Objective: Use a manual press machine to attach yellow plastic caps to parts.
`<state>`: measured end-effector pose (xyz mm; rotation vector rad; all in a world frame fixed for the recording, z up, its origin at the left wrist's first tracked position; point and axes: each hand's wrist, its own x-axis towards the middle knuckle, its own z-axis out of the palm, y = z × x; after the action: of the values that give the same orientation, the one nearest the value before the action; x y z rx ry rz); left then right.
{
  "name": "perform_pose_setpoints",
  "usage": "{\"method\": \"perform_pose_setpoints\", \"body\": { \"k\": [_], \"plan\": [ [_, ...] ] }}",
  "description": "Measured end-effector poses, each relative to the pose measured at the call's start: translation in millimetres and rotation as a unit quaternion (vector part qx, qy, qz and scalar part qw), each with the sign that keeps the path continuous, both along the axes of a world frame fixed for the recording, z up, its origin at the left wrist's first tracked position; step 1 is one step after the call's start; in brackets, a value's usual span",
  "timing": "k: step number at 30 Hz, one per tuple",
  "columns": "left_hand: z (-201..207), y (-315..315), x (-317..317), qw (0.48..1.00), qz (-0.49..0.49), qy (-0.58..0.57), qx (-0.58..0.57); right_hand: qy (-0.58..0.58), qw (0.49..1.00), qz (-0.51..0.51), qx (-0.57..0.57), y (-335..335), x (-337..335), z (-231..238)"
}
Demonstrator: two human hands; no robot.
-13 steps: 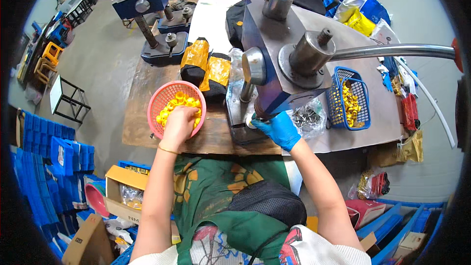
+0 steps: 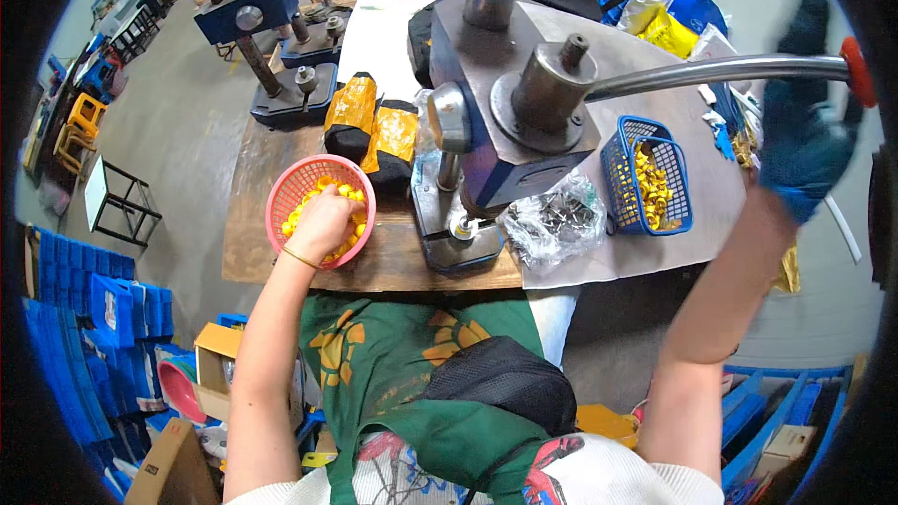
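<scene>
Left hand (image 2: 327, 224), grip hidden, rests among small, rounded yellow pieces (image 2: 348, 190); right hand (image 2: 806, 145) spread.

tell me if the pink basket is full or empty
Partly filled: yellow parts sit in the pink basket, its bare inner wall showing above them.

Has a smooth grey floor (image 2: 192, 178) at left, bearing a rectangular white-topped, black-framed stool (image 2: 99, 191) and a yellow-orange plastic stool (image 2: 87, 111)

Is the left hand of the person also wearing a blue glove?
No, the left hand in the pink basket is bare, while the right hand near the metal lever wears a blue glove.
</scene>
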<state>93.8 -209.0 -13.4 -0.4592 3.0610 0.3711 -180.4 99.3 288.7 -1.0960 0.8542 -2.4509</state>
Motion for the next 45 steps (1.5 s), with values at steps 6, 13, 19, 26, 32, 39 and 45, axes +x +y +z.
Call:
{"method": "perform_pose_setpoints", "body": {
  "k": [6,13,19,26,32,39,45],
  "plan": [
    [8.7,4.4,6.8,0.998,-0.024,0.036,0.042,0.338,0.879,0.027,0.335,88.9,49.7,-7.2],
    [1.4,8.3,7.6,0.994,-0.008,-0.029,0.106,0.253,0.769,-0.014,0.587,74.4,101.1,-148.8],
    [30.8,4.1,8.6,0.979,-0.044,-0.132,0.15,0.32,0.831,0.215,0.401,112.9,23.1,-50.0],
    [36.7,-5.1,16.4,0.962,-0.084,-0.192,0.172,0.027,0.962,0.269,0.029,-0.4,5.5,-81.8],
    [17.2,-1.3,11.0,0.98,-0.122,-0.136,0.081,-0.117,0.922,0.107,0.354,-8.0,35.7,-217.7],
    [19.1,6.2,9.3,0.978,-0.135,-0.159,0.021,0.372,0.761,-0.019,0.532,-37.8,93.2,-292.0],
    [22.8,12.2,18.9,0.985,-0.15,-0.088,0.02,0.355,0.796,-0.097,0.481,-58.7,98.5,-329.6]
  ]
}}
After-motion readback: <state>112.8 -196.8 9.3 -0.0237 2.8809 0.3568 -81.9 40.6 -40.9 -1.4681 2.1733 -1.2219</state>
